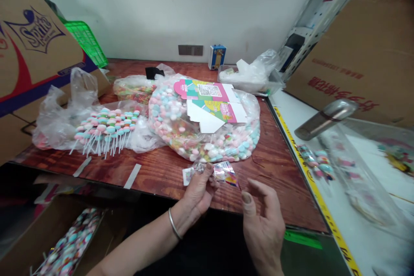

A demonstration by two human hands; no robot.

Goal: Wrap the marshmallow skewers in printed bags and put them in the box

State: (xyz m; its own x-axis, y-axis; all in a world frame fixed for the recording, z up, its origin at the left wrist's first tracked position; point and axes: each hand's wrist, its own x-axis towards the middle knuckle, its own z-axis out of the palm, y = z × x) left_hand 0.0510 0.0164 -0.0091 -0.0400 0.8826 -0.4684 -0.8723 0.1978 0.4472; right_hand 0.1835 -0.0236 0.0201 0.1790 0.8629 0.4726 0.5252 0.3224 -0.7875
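small wrapper (216,171) | pinched: left hand (198,193) | right hand (263,220) open beside

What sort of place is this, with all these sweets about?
Likely a small sweet-packing bench or stockroom: a big clear bag of pastel sweets, a bundle of lollipops and flat printed cartons lie on the wooden table, and the left hand pinches a shiny packet.
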